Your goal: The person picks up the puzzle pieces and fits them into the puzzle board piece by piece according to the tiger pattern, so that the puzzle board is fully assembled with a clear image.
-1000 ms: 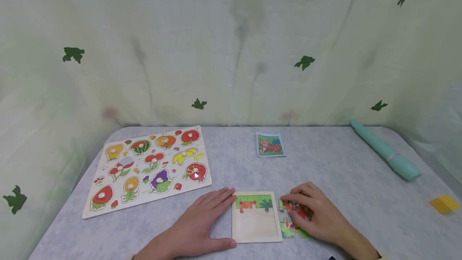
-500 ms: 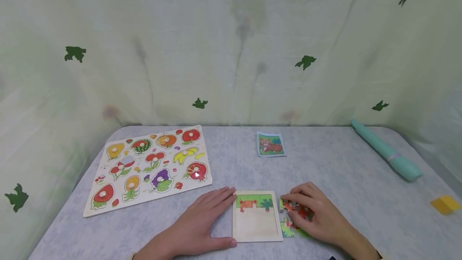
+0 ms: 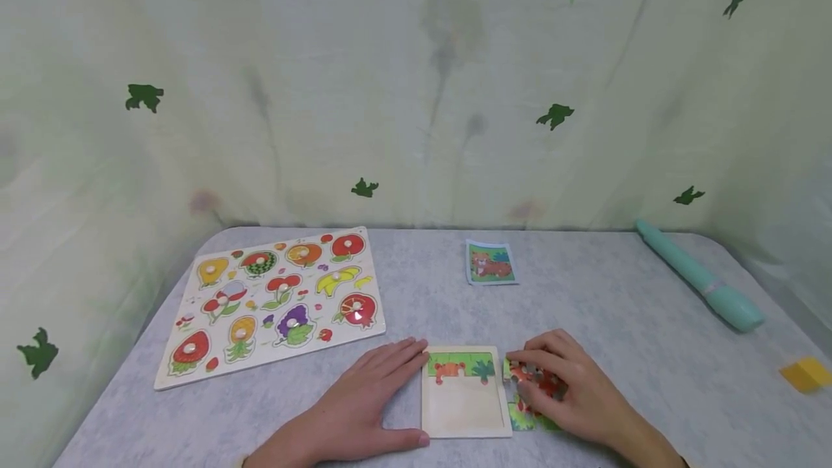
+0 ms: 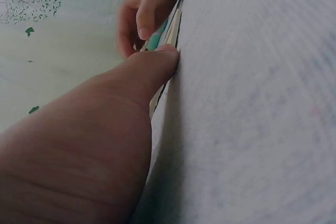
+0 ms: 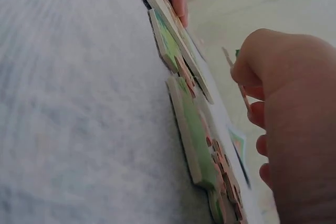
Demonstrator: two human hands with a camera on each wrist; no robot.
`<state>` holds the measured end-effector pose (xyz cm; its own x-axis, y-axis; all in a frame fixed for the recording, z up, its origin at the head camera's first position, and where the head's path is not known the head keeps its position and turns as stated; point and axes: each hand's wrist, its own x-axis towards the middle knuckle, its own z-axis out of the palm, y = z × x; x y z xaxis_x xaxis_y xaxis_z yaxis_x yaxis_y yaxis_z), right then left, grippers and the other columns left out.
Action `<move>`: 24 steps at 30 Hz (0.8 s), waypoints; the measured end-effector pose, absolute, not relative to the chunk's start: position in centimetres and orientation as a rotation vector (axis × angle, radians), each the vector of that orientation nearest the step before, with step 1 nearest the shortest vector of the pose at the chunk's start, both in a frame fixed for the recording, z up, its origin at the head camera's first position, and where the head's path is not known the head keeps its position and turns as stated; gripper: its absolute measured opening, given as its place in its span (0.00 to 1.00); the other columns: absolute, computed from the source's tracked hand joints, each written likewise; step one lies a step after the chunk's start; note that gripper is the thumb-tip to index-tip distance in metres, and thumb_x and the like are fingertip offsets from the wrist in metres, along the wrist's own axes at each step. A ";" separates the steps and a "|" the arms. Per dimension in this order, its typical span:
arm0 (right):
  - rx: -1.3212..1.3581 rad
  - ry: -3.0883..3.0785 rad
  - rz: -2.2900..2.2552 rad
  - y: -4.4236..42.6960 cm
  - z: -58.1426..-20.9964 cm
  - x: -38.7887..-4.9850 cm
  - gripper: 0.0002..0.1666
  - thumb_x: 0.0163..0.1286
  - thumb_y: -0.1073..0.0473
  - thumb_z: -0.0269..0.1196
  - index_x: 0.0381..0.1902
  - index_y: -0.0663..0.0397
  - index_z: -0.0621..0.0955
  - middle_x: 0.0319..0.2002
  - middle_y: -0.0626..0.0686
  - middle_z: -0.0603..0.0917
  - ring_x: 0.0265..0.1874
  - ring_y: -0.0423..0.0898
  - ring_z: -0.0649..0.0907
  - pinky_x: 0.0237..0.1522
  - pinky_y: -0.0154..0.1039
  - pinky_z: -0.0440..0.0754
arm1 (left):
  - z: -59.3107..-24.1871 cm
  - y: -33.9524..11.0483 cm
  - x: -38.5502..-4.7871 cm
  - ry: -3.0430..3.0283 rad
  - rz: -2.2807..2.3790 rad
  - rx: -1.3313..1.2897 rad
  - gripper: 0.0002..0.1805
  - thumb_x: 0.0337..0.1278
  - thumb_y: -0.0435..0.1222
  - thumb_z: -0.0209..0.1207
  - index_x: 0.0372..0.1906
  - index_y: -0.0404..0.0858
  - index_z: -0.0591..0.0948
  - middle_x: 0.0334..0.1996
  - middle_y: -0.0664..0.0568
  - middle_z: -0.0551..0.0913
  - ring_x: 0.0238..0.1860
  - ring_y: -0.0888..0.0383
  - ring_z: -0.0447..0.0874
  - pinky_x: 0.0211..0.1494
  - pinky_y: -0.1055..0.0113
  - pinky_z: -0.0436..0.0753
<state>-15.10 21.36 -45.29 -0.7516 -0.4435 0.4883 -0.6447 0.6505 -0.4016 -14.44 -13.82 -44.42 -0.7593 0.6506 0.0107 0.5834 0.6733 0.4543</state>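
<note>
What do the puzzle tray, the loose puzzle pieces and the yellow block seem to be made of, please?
The puzzle tray looks like plain wood or fibreboard, matt, judging by its pale tan base. The loose puzzle pieces seem like similar board: thick tan cut edges under printed faces. The yellow block, finish unclear, could be painted wood or plastic; its plain colour leaves that open.

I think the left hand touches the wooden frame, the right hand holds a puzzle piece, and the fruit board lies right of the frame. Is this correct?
Not quite: the fruit board lies left of the wooden frame, as the head view shows. The rest is as you say.
</note>
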 end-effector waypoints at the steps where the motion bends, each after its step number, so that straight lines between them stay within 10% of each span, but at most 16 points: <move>1: 0.869 -2.508 0.816 21.3 -45.2 -15.1 0.26 0.58 0.60 0.77 0.53 0.29 0.87 0.47 0.31 0.79 0.45 0.32 0.74 0.41 0.29 0.78 | -44.4 -13.8 -14.5 2.730 0.662 1.016 0.52 0.58 0.75 0.54 0.82 0.52 0.61 0.82 0.65 0.53 0.82 0.58 0.52 0.80 0.45 0.61; 24: 1.039 -2.436 0.924 19.2 -43.5 -15.7 0.20 0.64 0.61 0.74 0.52 0.36 0.88 0.47 0.36 0.81 0.46 0.34 0.74 0.36 0.25 0.73 | -44.5 -13.7 -14.6 2.735 0.656 1.014 0.53 0.57 0.76 0.53 0.81 0.52 0.62 0.82 0.64 0.54 0.81 0.58 0.54 0.79 0.45 0.63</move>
<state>-15.75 19.20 -43.55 -0.6771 -0.5165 0.5242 -0.7342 0.5221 -0.4340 -14.57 -13.70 -44.46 -0.7599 0.6500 0.0096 0.5837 0.6756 0.4503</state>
